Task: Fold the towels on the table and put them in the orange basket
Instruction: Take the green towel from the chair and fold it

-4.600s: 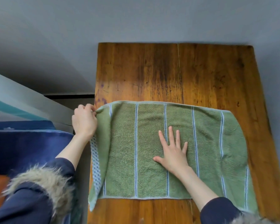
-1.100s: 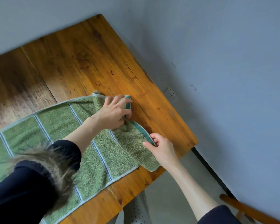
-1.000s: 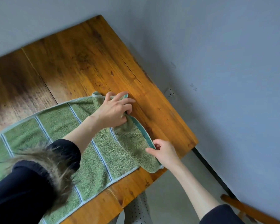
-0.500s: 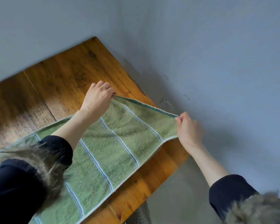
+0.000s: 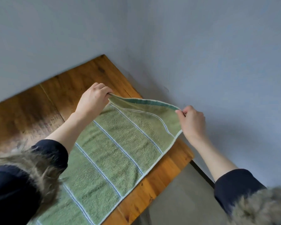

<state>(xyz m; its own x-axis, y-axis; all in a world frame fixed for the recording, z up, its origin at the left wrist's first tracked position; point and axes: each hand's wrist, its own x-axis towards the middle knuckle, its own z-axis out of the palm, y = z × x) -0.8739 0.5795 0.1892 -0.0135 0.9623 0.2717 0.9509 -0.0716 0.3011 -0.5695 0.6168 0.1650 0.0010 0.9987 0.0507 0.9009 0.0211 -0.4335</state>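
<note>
Head view: green towel (image 5: 120, 143) (pale-striped)

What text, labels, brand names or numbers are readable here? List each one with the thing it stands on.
None: no words, numbers or signs are readable in this view.
The green striped terry towel, held at its two end corners by the left hand and right hand, shows only stripes, no visible tag.
The brown wooden table and grey wall bear no print.
</note>
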